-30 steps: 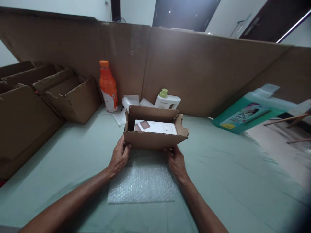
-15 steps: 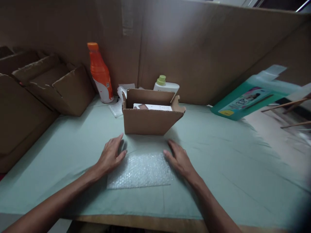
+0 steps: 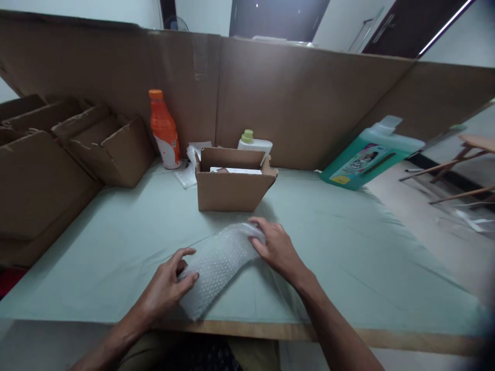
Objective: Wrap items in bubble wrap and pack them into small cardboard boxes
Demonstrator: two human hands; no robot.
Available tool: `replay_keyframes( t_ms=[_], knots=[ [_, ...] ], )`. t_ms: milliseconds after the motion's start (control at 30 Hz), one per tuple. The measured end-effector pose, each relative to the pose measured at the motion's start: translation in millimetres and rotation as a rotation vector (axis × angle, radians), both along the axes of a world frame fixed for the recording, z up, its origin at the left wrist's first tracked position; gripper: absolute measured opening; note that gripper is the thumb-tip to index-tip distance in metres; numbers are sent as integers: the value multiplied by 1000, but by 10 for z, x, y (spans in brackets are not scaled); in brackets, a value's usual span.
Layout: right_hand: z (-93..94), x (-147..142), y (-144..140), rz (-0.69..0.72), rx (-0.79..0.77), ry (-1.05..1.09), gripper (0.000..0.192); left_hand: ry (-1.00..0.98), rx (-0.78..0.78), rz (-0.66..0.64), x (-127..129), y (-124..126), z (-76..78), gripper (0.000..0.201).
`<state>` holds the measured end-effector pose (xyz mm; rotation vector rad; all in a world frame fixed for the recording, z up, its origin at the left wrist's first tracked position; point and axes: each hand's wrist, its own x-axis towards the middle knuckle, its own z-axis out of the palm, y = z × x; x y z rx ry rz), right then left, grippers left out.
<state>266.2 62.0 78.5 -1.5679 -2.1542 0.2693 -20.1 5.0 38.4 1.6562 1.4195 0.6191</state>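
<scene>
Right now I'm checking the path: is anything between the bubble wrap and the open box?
Nothing visible. Both hands, left and right, hold the bubble wrap; only bare tablecloth lies between it and the box.

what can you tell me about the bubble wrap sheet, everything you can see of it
The bubble wrap sheet is a clear, whitish plastic sheet covered in small air bubbles. It lies slantwise on the pale green table cover, near the front edge, in front of the open cardboard box and apart from it. It is no longer flat: its far end is lifted and curling over. The left hand grips its near left side, thumb on top, and the right hand holds the raised far end with its fingers.
</scene>
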Motion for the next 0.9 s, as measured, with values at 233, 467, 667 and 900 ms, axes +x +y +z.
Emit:
replay_keyframes(
  t_ms=[233, 467, 667, 900],
  knots=[
    [-132, -188, -324, 218, 41, -42, 72, -439, -363, 261, 93, -366, -104, 93],
    [-705, -402, -1453, 248, 241, 25, 73, -639, -619, 304, 95, -408, -119, 56],
    [-714, -673, -1342, 142, -3, 382, 39, -433, -430, 102, -162, -536, 16, 55],
    [-661, -668, -1203, -20, -350, 410, 48, -170, -119, 97, 21, -420, -36, 71]
  ],
)
